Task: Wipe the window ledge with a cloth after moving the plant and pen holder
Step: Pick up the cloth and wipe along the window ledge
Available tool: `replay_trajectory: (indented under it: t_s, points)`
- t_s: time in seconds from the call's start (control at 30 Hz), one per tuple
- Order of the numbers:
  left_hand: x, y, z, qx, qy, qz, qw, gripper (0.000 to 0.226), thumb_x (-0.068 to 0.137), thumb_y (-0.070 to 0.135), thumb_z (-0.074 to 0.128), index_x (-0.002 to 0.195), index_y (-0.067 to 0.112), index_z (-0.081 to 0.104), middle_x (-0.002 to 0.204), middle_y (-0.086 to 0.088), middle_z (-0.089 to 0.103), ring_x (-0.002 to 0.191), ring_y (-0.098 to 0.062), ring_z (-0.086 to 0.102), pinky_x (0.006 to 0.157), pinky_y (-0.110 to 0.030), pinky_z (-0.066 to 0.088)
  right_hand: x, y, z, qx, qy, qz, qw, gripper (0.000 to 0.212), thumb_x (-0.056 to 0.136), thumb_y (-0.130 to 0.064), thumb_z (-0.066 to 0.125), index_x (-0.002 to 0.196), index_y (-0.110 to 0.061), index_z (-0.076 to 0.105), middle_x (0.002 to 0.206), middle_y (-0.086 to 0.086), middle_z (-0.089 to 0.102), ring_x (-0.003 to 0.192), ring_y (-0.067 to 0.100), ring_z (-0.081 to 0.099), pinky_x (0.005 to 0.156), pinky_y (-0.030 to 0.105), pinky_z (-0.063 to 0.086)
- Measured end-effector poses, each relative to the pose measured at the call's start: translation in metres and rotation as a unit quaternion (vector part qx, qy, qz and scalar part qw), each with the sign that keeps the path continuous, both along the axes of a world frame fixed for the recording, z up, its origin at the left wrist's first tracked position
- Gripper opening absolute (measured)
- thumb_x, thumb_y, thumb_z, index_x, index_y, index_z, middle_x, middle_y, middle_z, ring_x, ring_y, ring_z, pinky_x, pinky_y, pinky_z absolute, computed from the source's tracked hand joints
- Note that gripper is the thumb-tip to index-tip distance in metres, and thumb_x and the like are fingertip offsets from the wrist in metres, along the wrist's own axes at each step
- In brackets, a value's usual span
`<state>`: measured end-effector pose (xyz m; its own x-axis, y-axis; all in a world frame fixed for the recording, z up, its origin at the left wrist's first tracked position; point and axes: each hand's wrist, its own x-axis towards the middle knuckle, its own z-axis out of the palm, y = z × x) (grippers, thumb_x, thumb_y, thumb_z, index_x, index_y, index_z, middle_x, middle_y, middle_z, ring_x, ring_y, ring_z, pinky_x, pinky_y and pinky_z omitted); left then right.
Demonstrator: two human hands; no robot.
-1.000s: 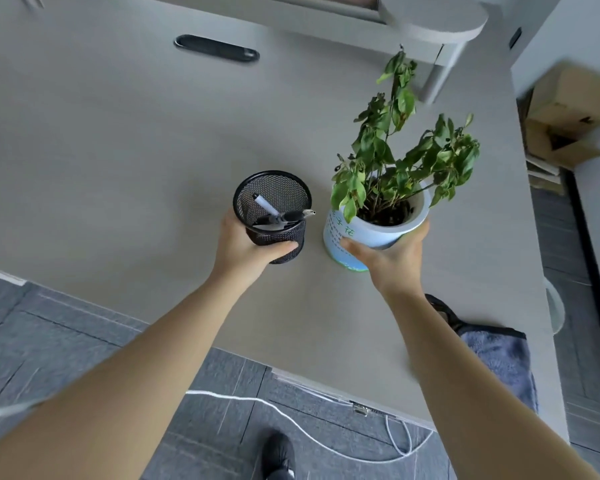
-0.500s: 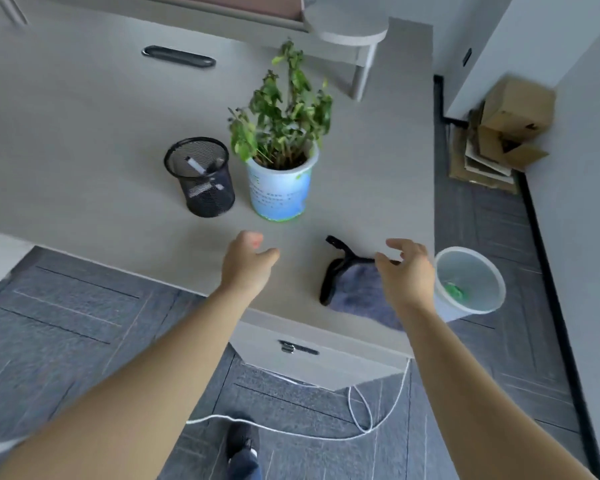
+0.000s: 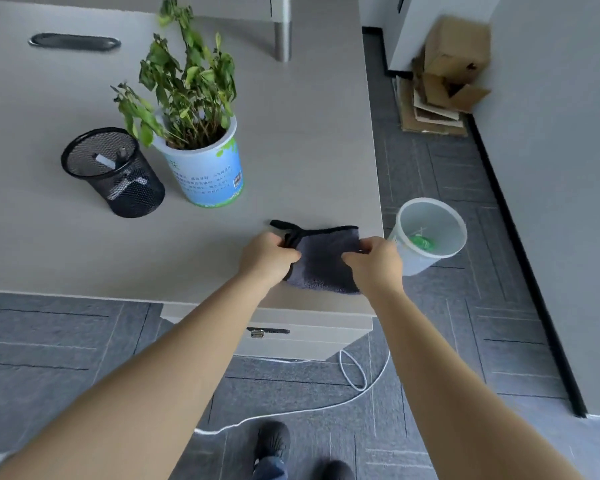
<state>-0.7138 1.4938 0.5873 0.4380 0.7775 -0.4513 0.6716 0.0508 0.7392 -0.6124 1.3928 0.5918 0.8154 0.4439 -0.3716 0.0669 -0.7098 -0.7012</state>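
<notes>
Our left hand (image 3: pixel 269 252) and right hand (image 3: pixel 374 259) both pinch the folded grey microfibre cloth (image 3: pixel 321 261) between them; pickup step, next lift it toward the ledge.

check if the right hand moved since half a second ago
Yes. The right hand has come forward onto the grey cloth at the desk corner and now pinches it.

the plant (image 3: pixel 187 88) top is cut off; print on its pot (image 3: pixel 207 174) is too small to read.
</notes>
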Motion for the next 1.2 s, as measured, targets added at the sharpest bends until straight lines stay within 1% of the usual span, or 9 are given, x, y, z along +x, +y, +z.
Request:
replay_trajectory:
  t_s: [0.13, 0.27, 0.43, 0.57, 0.63, 0.77, 0.87, 1.0, 1.2]
  points:
    - [0.024, -0.008, 0.022, 0.027, -0.044, -0.033, 0.998, 0.03, 0.082, 0.004, 0.054, 0.06, 0.018, 0.039, 0.066, -0.003, 0.044, 0.075, -0.024, 0.041, 0.056, -0.028, 0.027, 0.014, -0.022, 0.016, 0.066, -0.016, -0.059, 0.996, 0.023, 0.082, -0.008, 0.052, 0.104, -0.002, 0.058, 0.093, 0.009, 0.058, 0.086, 0.022, 0.047, 0.074, 0.027, 0.034]
    - [0.075, -0.048, 0.051, 0.036, -0.098, -0.11, 0.988, 0.01, 0.084, 0.004, 0.051, 0.086, 0.013, 0.048, 0.079, -0.005, 0.052, 0.084, -0.024, 0.048, 0.073, -0.029, 0.035, 0.041, -0.081, 0.045, 0.126, -0.041, -0.135, 0.982, 0.014, 0.084, -0.007, 0.052, 0.096, 0.0, 0.056, 0.087, 0.005, 0.054, 0.083, 0.021, 0.047, 0.06, 0.027, 0.035]
    - [0.15, -0.158, 0.081, 0.038, -0.155, -0.238, 0.958, 0.013, 0.084, 0.004, 0.051, 0.095, 0.009, 0.055, 0.091, -0.007, 0.054, 0.086, -0.02, 0.048, 0.062, -0.028, 0.035, 0.078, -0.208, 0.077, 0.17, -0.079, -0.265, 0.946, 0.006, 0.085, -0.009, 0.053, 0.089, -0.013, 0.052, 0.085, -0.002, 0.054, 0.084, 0.017, 0.05, 0.063, 0.022, 0.037]
    - [0.196, -0.279, 0.093, 0.004, -0.174, -0.341, 0.924, 0.027, 0.087, 0.005, 0.049, 0.113, 0.0, 0.054, 0.099, -0.007, 0.054, 0.093, -0.021, 0.049, 0.079, -0.027, 0.035, 0.098, -0.331, 0.087, 0.177, -0.121, -0.363, 0.907, 0.007, 0.083, -0.008, 0.055, 0.085, -0.012, 0.05, 0.078, -0.003, 0.053, 0.084, 0.019, 0.051, 0.073, 0.027, 0.037]
    - [0.217, -0.345, 0.095, 0.001, -0.185, -0.373, 0.909, 0.025, 0.087, 0.006, 0.051, 0.111, 0.002, 0.054, 0.098, -0.006, 0.054, 0.091, -0.02, 0.048, 0.078, -0.027, 0.035, 0.105, -0.398, 0.091, 0.168, -0.144, -0.396, 0.891, 0.008, 0.083, -0.007, 0.056, 0.085, -0.011, 0.049, 0.072, -0.007, 0.049, 0.082, 0.019, 0.049, 0.067, 0.027, 0.037]
    - [0.249, -0.479, 0.103, -0.024, -0.194, -0.441, 0.876, 0.024, 0.087, 0.007, 0.051, 0.11, 0.001, 0.055, 0.096, -0.004, 0.054, 0.09, -0.02, 0.049, 0.066, -0.025, 0.038, 0.117, -0.533, 0.1, 0.145, -0.175, -0.437, 0.87, 0.006, 0.083, -0.008, 0.055, 0.085, -0.01, 0.049, 0.071, -0.009, 0.047, 0.079, 0.018, 0.047, 0.06, 0.024, 0.036]
    - [0.269, -0.572, 0.11, -0.039, -0.195, -0.483, 0.853, 0.023, 0.087, 0.008, 0.052, 0.11, 0.004, 0.055, 0.099, -0.005, 0.057, 0.094, -0.021, 0.052, 0.082, -0.031, 0.042, 0.124, -0.626, 0.107, 0.144, -0.185, -0.471, 0.85, 0.005, 0.083, -0.007, 0.054, 0.085, -0.009, 0.05, 0.072, -0.007, 0.048, 0.08, 0.018, 0.048, 0.07, 0.028, 0.037]
    - [0.294, -0.673, 0.12, -0.048, -0.19, -0.53, 0.825, 0.023, 0.087, 0.008, 0.053, 0.109, 0.005, 0.056, 0.1, -0.006, 0.059, 0.098, -0.024, 0.056, 0.092, -0.037, 0.045, 0.132, -0.725, 0.115, 0.143, -0.192, -0.504, 0.83, 0.007, 0.083, -0.006, 0.055, 0.086, -0.01, 0.05, 0.074, -0.007, 0.05, 0.079, 0.017, 0.048, 0.069, 0.028, 0.036]
    - [0.344, -0.785, 0.116, -0.06, -0.176, -0.58, 0.793, 0.017, 0.086, 0.006, 0.053, 0.102, 0.008, 0.058, 0.099, -0.008, 0.061, 0.094, -0.024, 0.057, 0.091, -0.038, 0.046, 0.163, -0.83, 0.108, 0.146, -0.192, -0.549, 0.8, 0.006, 0.082, -0.006, 0.057, 0.084, -0.008, 0.052, 0.085, 0.007, 0.056, 0.081, 0.021, 0.051, 0.072, 0.032, 0.039]
